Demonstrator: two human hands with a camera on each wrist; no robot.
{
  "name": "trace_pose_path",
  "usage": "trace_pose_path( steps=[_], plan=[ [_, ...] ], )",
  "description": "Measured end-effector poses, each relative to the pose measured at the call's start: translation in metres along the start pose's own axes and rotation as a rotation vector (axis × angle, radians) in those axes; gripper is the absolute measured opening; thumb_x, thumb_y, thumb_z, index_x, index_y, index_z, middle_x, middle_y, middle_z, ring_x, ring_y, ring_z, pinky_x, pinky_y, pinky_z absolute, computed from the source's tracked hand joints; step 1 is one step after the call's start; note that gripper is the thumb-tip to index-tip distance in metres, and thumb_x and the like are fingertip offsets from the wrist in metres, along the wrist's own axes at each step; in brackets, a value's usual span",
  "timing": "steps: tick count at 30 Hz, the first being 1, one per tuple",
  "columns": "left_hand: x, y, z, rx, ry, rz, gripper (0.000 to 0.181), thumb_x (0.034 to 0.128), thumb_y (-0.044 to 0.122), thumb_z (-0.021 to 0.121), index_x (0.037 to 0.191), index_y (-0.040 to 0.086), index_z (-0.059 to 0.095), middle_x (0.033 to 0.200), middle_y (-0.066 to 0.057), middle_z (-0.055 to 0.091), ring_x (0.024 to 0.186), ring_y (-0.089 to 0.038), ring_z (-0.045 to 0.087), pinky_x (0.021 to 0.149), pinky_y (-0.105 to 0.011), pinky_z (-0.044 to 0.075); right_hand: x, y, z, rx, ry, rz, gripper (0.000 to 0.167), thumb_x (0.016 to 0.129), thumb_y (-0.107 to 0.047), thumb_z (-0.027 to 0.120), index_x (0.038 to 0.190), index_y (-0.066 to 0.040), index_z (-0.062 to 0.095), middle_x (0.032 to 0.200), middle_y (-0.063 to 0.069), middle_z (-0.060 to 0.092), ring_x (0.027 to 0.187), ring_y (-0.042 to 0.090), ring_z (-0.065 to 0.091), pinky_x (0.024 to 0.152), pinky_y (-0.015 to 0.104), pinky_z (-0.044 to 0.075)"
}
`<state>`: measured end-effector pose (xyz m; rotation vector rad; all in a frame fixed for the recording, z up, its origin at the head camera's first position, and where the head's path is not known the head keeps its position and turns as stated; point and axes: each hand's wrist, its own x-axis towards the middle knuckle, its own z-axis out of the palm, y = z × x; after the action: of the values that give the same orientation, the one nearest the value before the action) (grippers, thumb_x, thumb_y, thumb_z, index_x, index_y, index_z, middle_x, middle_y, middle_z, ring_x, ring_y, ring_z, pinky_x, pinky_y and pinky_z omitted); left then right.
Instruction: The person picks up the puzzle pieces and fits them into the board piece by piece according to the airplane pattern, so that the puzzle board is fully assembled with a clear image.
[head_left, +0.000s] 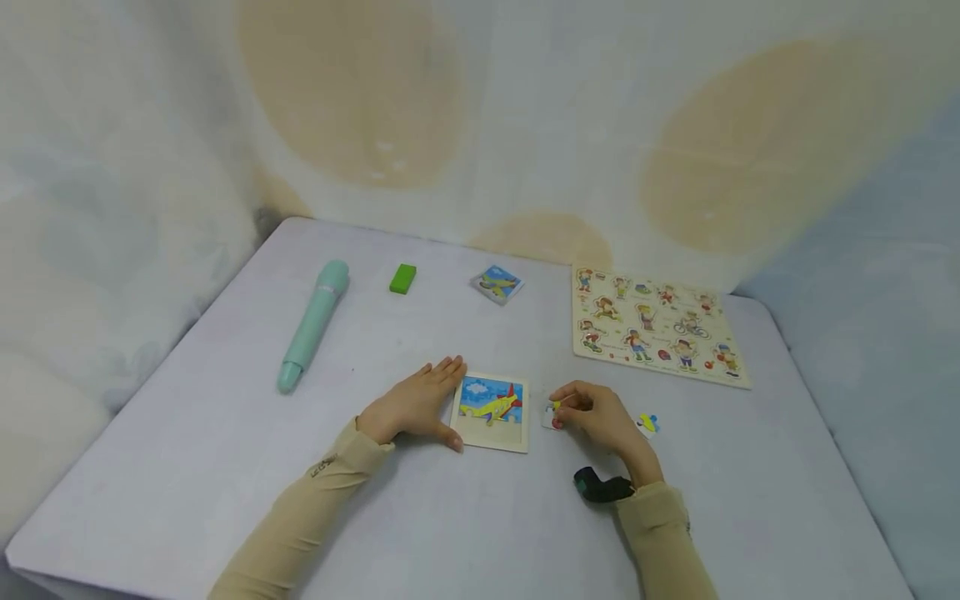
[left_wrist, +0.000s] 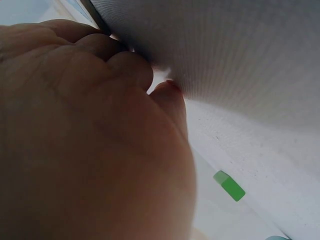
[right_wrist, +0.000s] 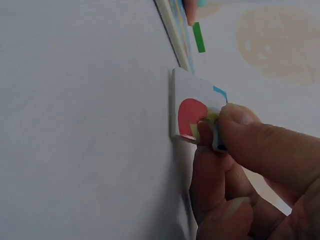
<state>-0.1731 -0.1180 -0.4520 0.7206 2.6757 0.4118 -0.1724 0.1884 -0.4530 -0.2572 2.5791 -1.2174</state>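
Note:
A small square jigsaw puzzle board (head_left: 491, 435) with a yellow and red airplane lies in the middle of the table, its lower part bare wood. My left hand (head_left: 418, 406) rests on the table at the board's left edge, fingers extended and thumb spread. Just right of the board, my right hand (head_left: 600, 419) pinches a puzzle piece (right_wrist: 192, 102) between thumb and fingers. That piece is white with a red round patch and bits of yellow and blue; the fingers cover part of it. Another puzzle piece (head_left: 648, 424), blue and yellow, lies to the right of my right hand.
Toward the back are a mint-green cylinder (head_left: 313, 327), a green block (head_left: 402, 278) and a small airplane picture tile (head_left: 497, 284). A large wooden board with cartoon children (head_left: 656, 325) lies back right. Fabric walls (head_left: 517, 117) stand behind the table.

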Motion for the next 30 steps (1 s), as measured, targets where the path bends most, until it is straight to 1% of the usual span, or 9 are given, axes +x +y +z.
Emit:
trace_pose_path(
  steps=[2,4,9,12,19,26,30],
  plan=[
    [-0.001,0.001,-0.002,0.001,-0.003,0.001,0.122,0.0666,0.058,0.081,0.154,0.003,0.017,0.163,-0.013,0.012,0.152,-0.027,0.009,0.124,-0.046,0.013,0.008,-0.007,0.001,0.039,-0.016,0.014,0.02,0.09,-0.015,0.068,0.108,-0.008,0.068,0.088,0.006,0.072,0.069,0.014,0.055,0.057,0.023,0.045],
    [-0.001,0.001,-0.004,0.002,-0.003,0.004,0.122,0.0664,0.058,0.081,0.154,0.002,0.017,0.163,-0.013,0.012,0.152,-0.027,0.009,0.124,-0.046,0.013,0.015,-0.016,0.004,0.08,-0.029,0.01,0.023,0.09,-0.017,0.069,0.11,-0.007,0.068,0.087,0.007,0.074,0.066,0.014,0.055,0.055,0.023,0.045],
    [-0.002,0.003,-0.009,0.011,0.012,0.015,0.122,0.0667,0.058,0.081,0.154,0.002,0.017,0.163,-0.014,0.012,0.152,-0.028,0.009,0.124,-0.047,0.014,0.03,-0.038,0.017,0.151,-0.083,-0.059,0.026,0.089,-0.015,0.07,0.111,-0.001,0.066,0.087,0.013,0.074,0.06,0.013,0.057,0.054,0.023,0.048],
    [-0.001,0.003,-0.009,-0.001,0.021,0.025,0.121,0.0669,0.057,0.081,0.154,0.001,0.018,0.163,-0.014,0.013,0.152,-0.029,0.009,0.124,-0.047,0.014,0.033,-0.046,0.027,0.167,-0.12,-0.065,0.026,0.088,-0.013,0.071,0.111,-0.002,0.067,0.085,0.012,0.074,0.057,0.012,0.057,0.053,0.023,0.049],
    [-0.002,0.002,-0.004,-0.008,0.005,0.02,0.122,0.0666,0.059,0.081,0.154,0.001,0.018,0.163,-0.014,0.012,0.152,-0.028,0.009,0.124,-0.048,0.014,0.032,-0.056,0.052,0.186,-0.214,-0.092,0.022,0.086,-0.011,0.072,0.106,-0.001,0.069,0.081,0.012,0.074,0.059,0.01,0.066,0.052,0.022,0.052],
    [0.0,-0.001,-0.003,-0.016,0.009,0.023,0.122,0.067,0.058,0.081,0.154,0.001,0.018,0.163,-0.014,0.012,0.152,-0.028,0.009,0.124,-0.048,0.014,0.031,-0.063,0.067,0.148,-0.199,-0.096,0.017,0.084,-0.011,0.074,0.099,-0.005,0.07,0.079,0.009,0.074,0.056,0.008,0.064,0.051,0.023,0.052],
    [0.0,-0.001,-0.002,-0.035,0.008,0.03,0.122,0.0662,0.057,0.081,0.153,-0.001,0.018,0.162,-0.016,0.013,0.152,-0.03,0.01,0.123,-0.049,0.014,0.029,-0.065,0.072,0.102,-0.171,-0.104,0.015,0.083,-0.011,0.075,0.096,-0.006,0.07,0.078,0.008,0.074,0.06,0.008,0.064,0.052,0.021,0.048]
  ],
)
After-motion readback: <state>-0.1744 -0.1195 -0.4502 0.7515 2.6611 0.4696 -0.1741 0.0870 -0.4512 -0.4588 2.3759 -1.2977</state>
